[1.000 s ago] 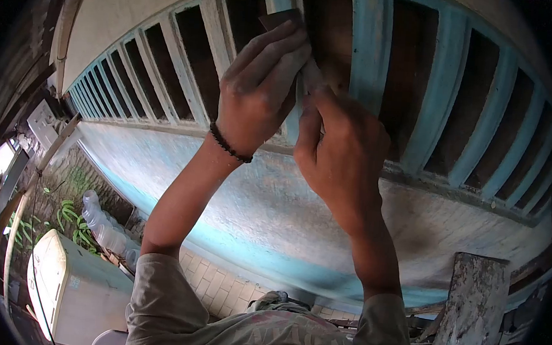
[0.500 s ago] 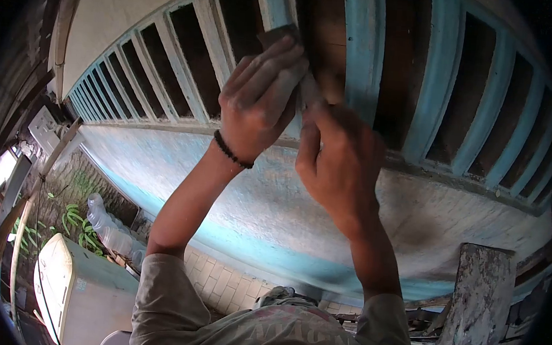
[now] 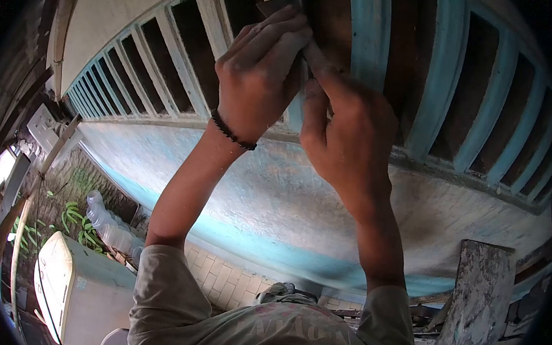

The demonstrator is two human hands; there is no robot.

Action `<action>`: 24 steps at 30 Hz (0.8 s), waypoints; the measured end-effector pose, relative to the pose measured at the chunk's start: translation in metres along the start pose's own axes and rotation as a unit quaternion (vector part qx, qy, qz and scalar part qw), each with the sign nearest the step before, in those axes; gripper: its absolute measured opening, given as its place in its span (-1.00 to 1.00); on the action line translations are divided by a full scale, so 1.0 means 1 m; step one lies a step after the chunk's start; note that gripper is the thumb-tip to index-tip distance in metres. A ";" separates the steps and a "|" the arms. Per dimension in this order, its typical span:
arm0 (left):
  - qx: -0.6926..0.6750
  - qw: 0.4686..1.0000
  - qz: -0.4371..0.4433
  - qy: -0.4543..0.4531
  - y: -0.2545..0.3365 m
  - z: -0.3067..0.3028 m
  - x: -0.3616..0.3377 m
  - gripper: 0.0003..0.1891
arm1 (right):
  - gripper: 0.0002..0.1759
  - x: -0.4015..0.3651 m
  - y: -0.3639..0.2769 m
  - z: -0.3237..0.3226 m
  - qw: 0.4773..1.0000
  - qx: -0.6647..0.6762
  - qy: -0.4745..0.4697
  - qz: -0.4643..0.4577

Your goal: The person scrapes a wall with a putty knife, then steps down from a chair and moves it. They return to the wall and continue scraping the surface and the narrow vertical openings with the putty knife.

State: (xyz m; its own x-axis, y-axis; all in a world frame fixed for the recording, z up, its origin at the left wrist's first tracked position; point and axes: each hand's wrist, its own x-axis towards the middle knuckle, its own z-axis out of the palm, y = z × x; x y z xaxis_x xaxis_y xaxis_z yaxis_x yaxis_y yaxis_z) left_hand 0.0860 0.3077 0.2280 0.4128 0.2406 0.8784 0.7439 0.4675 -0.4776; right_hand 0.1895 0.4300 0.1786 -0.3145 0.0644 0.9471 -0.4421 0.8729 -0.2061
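A scraper with a dark, flat blade [image 3: 277,6] lies against a partly bare, pale blue slat [image 3: 294,113] of the window grille. My left hand [image 3: 260,70] has its fingers bent over the blade, pressing it to the slat. Lower and to the right, my right hand [image 3: 354,127] is closed around the handle end, its index finger stretched up along the tool. Most of the handle is hidden by my fingers. A black beaded bracelet [image 3: 231,132] circles my left wrist.
More blue slats [image 3: 442,75] stand to the right, while paler, worn ones [image 3: 181,56] run left. Below is a stained wall [image 3: 275,191]. A weathered board [image 3: 475,298] leans at lower right. At lower left are a white cabinet-like box [image 3: 95,294] and plastic bottles [image 3: 111,226].
Both hands have slid a little upward along the slat together with the scraper. The blade now sits higher, near the top of the view.
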 end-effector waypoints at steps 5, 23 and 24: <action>0.008 1.000 -0.017 -0.020 0.013 -0.007 -0.009 -0.75 | -0.50 -0.016 0.010 0.007 0.999 -0.036 0.000 -0.036; -0.020 0.999 -0.029 -0.007 0.015 -0.001 -0.006 -0.77 | -0.58 -0.007 0.000 -0.012 0.999 0.008 -0.032 0.025; -0.013 0.999 -0.032 -0.011 0.017 -0.001 -0.009 -0.76 | -0.58 -0.013 0.002 -0.007 0.999 -0.003 -0.027 0.022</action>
State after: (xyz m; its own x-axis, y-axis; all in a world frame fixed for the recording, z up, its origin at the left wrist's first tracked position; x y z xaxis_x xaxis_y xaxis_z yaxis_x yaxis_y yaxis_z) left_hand 0.0956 0.3123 0.2115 0.3538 0.2294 0.9068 0.7815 0.4602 -0.4213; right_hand 0.1984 0.4347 0.1677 -0.3785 0.0756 0.9225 -0.4230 0.8724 -0.2451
